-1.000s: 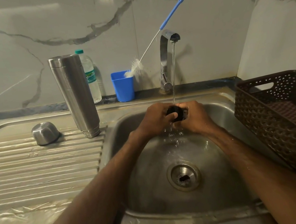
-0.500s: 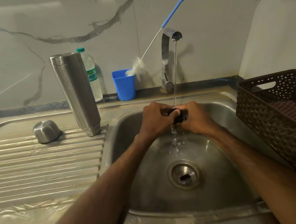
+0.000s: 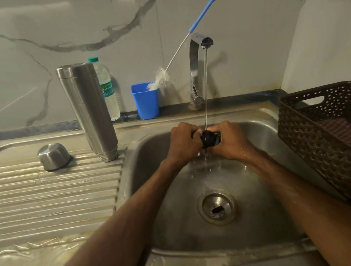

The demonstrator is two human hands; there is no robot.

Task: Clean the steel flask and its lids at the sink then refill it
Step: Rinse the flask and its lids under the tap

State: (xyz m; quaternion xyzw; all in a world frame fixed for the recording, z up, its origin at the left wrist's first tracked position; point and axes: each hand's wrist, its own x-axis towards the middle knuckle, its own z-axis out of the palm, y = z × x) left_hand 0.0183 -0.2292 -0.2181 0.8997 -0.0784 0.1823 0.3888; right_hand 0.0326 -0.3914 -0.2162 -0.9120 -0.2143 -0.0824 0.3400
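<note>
Steel sink [image 3: 184, 229] filled the middle, with its ribbed drainboard [image 3: 43, 198] to the left. Brown perforated basket [image 3: 331, 146] sat on the right. Steel flask [image 3: 89, 111] stood upright on the drainboard at the basin's far left edge, with a plastic water bottle [image 3: 109, 92] just behind it. Tap [image 3: 195, 68] at the far rim ran a thin stream. Bottle brush [image 3: 160, 78] leaned in a blue cup [image 3: 145, 102] left of the tap. Left hand [image 3: 184, 143] and right hand [image 3: 231, 140] were over the basin under the stream. Steel cap lid [image 3: 54, 156] lay upside down on the drainboard, left of the flask. Both hands' fingers were curled tight around the small black inner lid [image 3: 208, 138] held between them.
</note>
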